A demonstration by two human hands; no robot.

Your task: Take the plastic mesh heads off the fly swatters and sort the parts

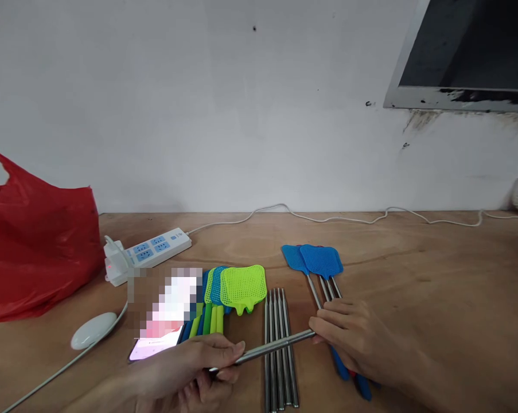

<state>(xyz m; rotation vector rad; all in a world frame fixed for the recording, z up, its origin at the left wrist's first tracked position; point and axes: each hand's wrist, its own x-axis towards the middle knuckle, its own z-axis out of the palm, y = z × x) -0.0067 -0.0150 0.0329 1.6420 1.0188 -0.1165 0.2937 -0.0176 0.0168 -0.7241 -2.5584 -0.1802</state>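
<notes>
Between my hands a metal telescopic rod (269, 347) lies slanted, its right end higher. My left hand (202, 364) pinches the left end, and my right hand (353, 338) grips the other end. Below the rod, several more metal rods (276, 324) lie side by side on the table. Loose mesh swatter heads, green (243, 287) and blue, overlap beyond my left hand. Green, yellow and blue handle grips (207, 319) lie in front of them. Under and beyond my right hand are several fly swatters with blue heads (321, 260), their shafts partly hidden by it.
A phone (166, 321) with a lit, blurred screen lies left of the swatter heads. Behind it sits a white power strip (155, 252) with a plugged-in charger. A red plastic bag (39, 246) stands at far left, near a white oval object (93, 331). A white cable runs along the wall.
</notes>
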